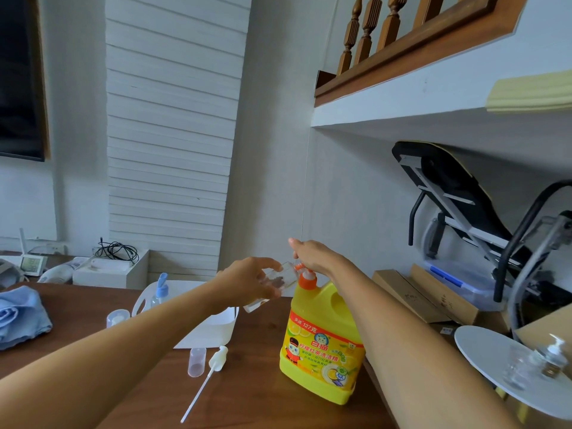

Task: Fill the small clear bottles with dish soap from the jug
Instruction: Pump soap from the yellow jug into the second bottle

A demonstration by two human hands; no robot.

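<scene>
Left grip (253,280) and right grip (315,257) bare; forearms (123,345) bare, slender.

home | wooden stair railing (387,29) | folded treadmill (448,196) | wooden table (247,382)

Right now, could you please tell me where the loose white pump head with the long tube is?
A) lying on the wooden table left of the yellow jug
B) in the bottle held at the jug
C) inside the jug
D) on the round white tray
A: the white pump head lies flat on the wooden table, left of the yellow jug.
</scene>
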